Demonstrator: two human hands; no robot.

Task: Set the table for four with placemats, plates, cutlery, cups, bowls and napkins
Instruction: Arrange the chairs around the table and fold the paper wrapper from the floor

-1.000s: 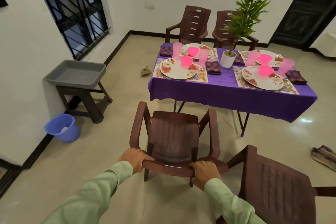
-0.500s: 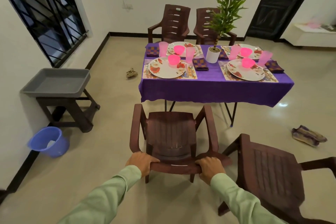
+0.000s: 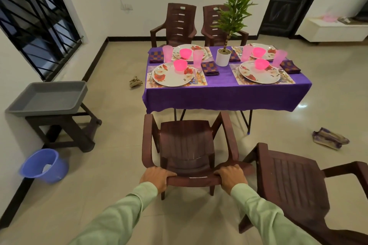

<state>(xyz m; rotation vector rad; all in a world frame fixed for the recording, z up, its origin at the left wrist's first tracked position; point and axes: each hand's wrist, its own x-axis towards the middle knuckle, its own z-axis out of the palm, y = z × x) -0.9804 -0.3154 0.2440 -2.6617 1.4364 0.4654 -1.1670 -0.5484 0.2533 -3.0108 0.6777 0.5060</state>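
Left hand (image 3: 154, 178): grips the left end of the near chair's (image 3: 186, 145) top rail, fingers curled over the rail.
Right hand (image 3: 229, 177): grips the right end of the same rail, fingers curled over it. Both sleeves are pale green.
Near chair: dark brown plastic with arms. It stands on the floor facing the table (image 3: 219, 95), just short of its near edge and in line with the left setting.
Table: covered with a purple cloth that hangs over the near side. Folding legs show beneath.
Placemats (image 3: 201, 81): 4, patterned, laid 2 near and 2 far.
Plates (image 3: 173, 76): 4, white with a red floral print, 1 on each placemat.
Bowls (image 3: 180, 65): 4, bright pink, 1 on the far part of each plate.
Cups (image 3: 197, 58): 4, translucent pink tumblers, upright beside the plates.
Napkins (image 3: 210, 67): 4, folded, with purple and orange checks, lying on the cloth beside the settings.
Cutlery (image 3: 197, 76): pieces lie on the placemats either side of the near plates. The types are too small to tell.
Potted plant (image 3: 223, 56): white pot at the table's centre, with tall green leaves.
Second chair (image 3: 294, 185): same type, on the floor right of the near chair and turned at an angle.
Far chairs (image 3: 179, 22): 2, behind the table.
Grey tub (image 3: 47, 97): on a dark stool (image 3: 65, 129) by the left wall, with a blue bucket (image 3: 42, 165) on the floor beside it.
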